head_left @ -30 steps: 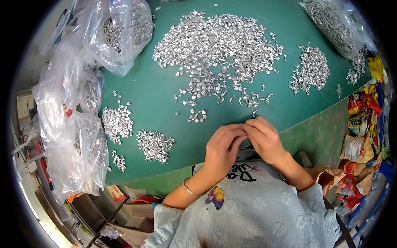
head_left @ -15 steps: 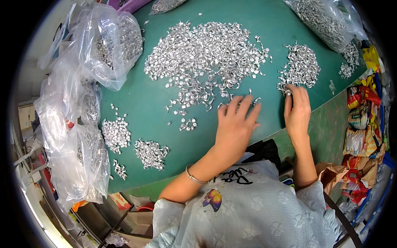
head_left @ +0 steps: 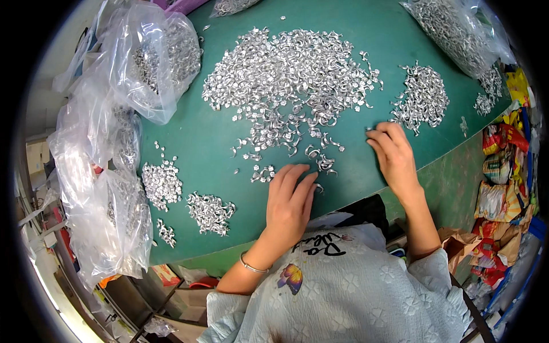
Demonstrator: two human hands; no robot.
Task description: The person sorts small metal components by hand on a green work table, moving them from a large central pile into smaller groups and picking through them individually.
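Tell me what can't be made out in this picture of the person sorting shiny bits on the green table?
- Head view: whatever lies under the left hand is hidden by its palm and fingers.
- The right hand covers its own fingertips, so a pinched piece cannot be told.
- Single pieces in the big silver pile are too small to see their shape.
- The clear bag at top right is cut off by the dark rim.
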